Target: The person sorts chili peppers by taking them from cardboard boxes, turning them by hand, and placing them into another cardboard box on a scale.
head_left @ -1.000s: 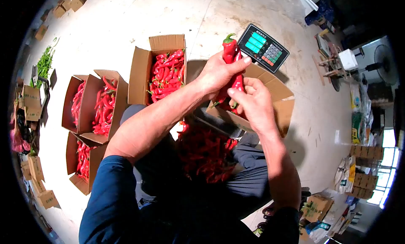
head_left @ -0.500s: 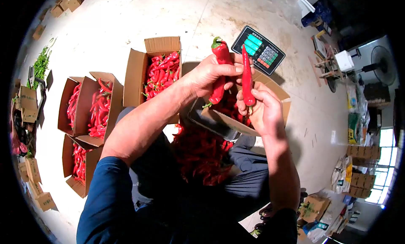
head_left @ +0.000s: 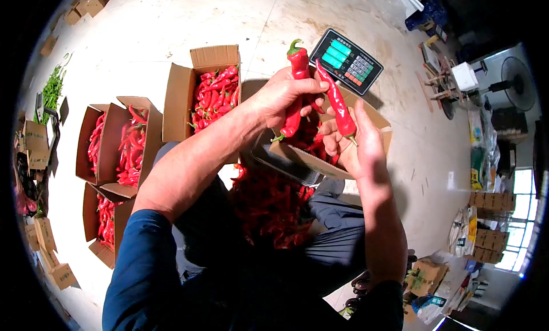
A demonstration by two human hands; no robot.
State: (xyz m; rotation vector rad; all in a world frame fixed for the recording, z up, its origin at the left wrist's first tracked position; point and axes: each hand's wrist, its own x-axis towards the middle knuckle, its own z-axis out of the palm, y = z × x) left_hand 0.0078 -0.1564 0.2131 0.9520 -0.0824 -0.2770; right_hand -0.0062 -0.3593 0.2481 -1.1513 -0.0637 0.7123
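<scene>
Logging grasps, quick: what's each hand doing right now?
Left hand: closed around a red pepper.
Right hand: partly curled at another pepper; whether it grips can't be told.

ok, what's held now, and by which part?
Left hand: red peppers, gripped mid-bundle. Another pepper: slim end at the left thumb, stem end by the right hand; whether the right grips it is unclear.

pale smudged floor, bright paned window
</scene>
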